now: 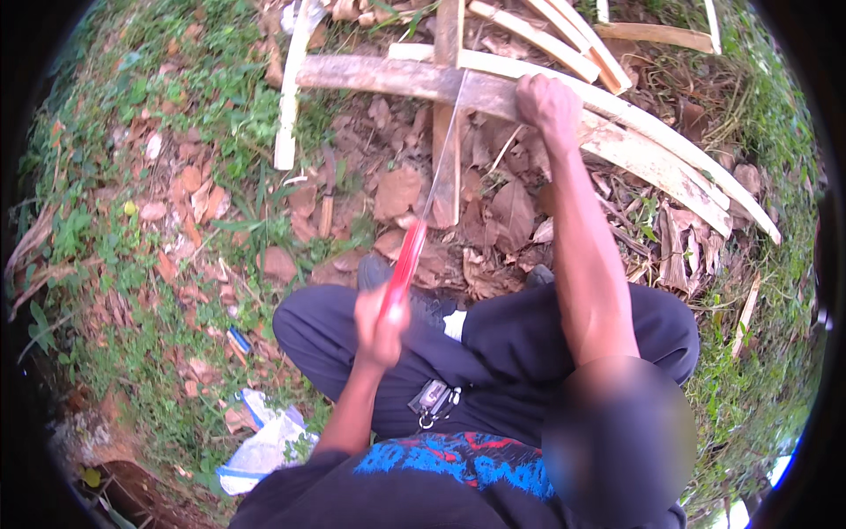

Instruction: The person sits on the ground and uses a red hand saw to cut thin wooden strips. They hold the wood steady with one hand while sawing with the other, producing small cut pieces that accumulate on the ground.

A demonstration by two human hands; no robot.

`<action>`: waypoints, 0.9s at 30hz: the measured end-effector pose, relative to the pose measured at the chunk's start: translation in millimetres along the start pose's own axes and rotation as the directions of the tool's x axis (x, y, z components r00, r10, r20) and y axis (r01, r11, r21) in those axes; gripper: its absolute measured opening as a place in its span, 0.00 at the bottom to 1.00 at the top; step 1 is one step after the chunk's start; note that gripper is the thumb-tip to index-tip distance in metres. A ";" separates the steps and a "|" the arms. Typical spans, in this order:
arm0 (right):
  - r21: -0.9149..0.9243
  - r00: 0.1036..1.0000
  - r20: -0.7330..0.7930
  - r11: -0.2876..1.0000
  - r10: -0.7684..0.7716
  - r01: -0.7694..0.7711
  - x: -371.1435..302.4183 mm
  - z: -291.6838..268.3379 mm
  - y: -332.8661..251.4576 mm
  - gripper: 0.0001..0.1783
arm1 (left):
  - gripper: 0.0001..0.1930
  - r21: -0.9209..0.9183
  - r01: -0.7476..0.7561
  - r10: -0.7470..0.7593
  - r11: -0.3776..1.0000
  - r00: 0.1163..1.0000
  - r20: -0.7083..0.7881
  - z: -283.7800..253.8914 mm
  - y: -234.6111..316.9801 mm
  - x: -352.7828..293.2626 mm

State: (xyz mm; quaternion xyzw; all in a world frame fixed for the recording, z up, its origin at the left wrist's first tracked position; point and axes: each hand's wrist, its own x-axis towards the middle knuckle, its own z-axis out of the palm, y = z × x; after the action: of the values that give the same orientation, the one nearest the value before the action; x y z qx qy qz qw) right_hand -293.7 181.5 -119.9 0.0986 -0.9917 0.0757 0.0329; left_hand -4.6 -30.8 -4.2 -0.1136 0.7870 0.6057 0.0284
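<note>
My left hand [382, 324] is closed round the red handle of a handsaw [411, 251]. The thin blade runs away from me, and its far part lies across a weathered wooden plank [379, 77]. My right hand [548, 104] is clenched on that plank, to the right of the blade, with the fingertips mostly hidden. Under the plank, near the blade, a second board [447, 167] crosses it, pointing toward me. A pale, curved strip of wood [652, 115] passes just beyond my right hand.
More pale wooden strips [538, 40] lie at the far right. An upright-lying slat [289, 110] touches the plank's left end. A knife [328, 194] rests on dry leaves, left of the crossing board. A blue lighter-like object [239, 340] and a white-and-blue plastic bag [264, 450] lie at my left.
</note>
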 end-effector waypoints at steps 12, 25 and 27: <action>-0.088 0.986 -0.105 0.989 -0.130 0.121 6.5 13.8 17.2 0.16 | 0.17 0.135 -0.180 0.186 0.974 0.982 -0.037 14.1 0.1 45.0; -0.063 0.984 -0.177 0.998 -0.034 0.023 -4.3 14.1 12.1 0.13 | 0.21 -0.219 0.097 -0.106 0.971 0.994 -0.033 0.2 3.5 -37.6; -0.076 0.956 -0.275 0.994 -0.102 0.084 -3.8 30.9 13.8 0.15 | 0.20 -0.197 0.094 -0.084 0.976 0.995 0.056 -6.4 -1.7 -21.0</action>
State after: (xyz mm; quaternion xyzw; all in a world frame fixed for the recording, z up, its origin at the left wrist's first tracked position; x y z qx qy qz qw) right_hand -294.4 190.7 -152.6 0.1323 -0.9734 0.0555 0.1787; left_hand 16.7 -34.3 -0.2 -0.1367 0.7157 0.6820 0.0627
